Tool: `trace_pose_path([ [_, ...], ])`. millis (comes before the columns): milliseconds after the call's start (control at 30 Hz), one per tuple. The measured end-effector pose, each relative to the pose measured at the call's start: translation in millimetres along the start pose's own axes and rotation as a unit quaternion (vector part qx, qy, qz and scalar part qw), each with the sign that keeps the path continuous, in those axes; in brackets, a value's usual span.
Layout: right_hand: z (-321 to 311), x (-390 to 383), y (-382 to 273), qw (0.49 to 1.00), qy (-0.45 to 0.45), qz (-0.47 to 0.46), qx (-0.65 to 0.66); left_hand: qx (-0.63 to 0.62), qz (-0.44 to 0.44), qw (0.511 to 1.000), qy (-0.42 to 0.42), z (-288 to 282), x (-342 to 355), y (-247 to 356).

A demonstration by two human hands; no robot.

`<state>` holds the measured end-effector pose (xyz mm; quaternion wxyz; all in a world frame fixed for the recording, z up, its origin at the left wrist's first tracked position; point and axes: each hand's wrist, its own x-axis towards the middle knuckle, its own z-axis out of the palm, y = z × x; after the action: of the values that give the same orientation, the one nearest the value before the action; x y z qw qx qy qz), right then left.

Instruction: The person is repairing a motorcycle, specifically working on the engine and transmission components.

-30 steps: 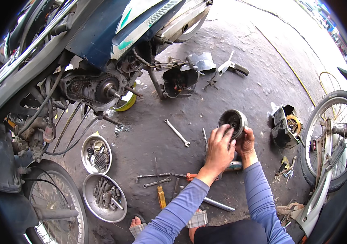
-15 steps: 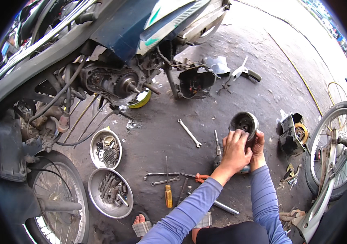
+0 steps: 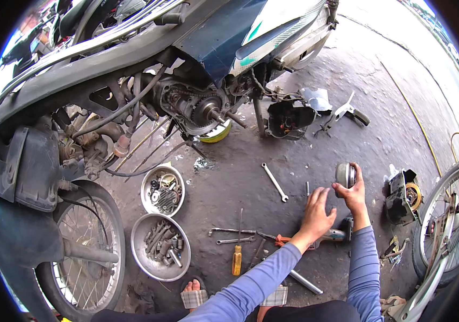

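Observation:
My right hand (image 3: 354,193) grips a round, cup-shaped metal flywheel (image 3: 342,174), turned on its side so its rim faces left. Just below and left of it, my left hand (image 3: 318,214) is empty, its fingers stretched out and apart. Under that hand lies a cordless power tool (image 3: 338,235), partly hidden by it, with a long socket shaft (image 3: 308,188) pointing away. Beside my left wrist are orange-handled pliers (image 3: 281,240). Ahead to the left, the opened motorcycle engine (image 3: 200,110) shows a chain and a bare protruding shaft.
Two metal bowls (image 3: 185,248) of bolts and sockets stand at left. A wrench (image 3: 275,182), a yellow-handled screwdriver (image 3: 237,260) and a steel bar (image 3: 305,282) lie on the ground. At right are a black housing (image 3: 399,206) and a wheel (image 3: 420,236); a yellow basin (image 3: 216,134) sits under the engine.
My left hand has come off the flywheel and moved down and left of it. The flywheel has tipped from open side up onto its side in my right hand. The whole view has shifted.

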<state>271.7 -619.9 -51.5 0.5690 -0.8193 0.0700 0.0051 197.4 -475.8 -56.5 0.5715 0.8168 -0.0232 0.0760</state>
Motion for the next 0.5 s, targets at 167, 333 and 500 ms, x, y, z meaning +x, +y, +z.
trace_pose_path([
  [167, -13, 31, 18, 0.886, 0.034, -0.010, -0.462, -0.081, -0.131, 0.987, 0.041, -86, -56, -43],
  [333, -23, 41, 31, 0.876, 0.023, 0.029, -0.481, -0.254, -0.223, 0.928, 0.157, -164, -91, -63],
  [500, 18, 7, 5, 0.855, 0.079, -0.115, -0.500, -0.077, -0.227, 0.966, 0.097, -240, -100, -78],
])
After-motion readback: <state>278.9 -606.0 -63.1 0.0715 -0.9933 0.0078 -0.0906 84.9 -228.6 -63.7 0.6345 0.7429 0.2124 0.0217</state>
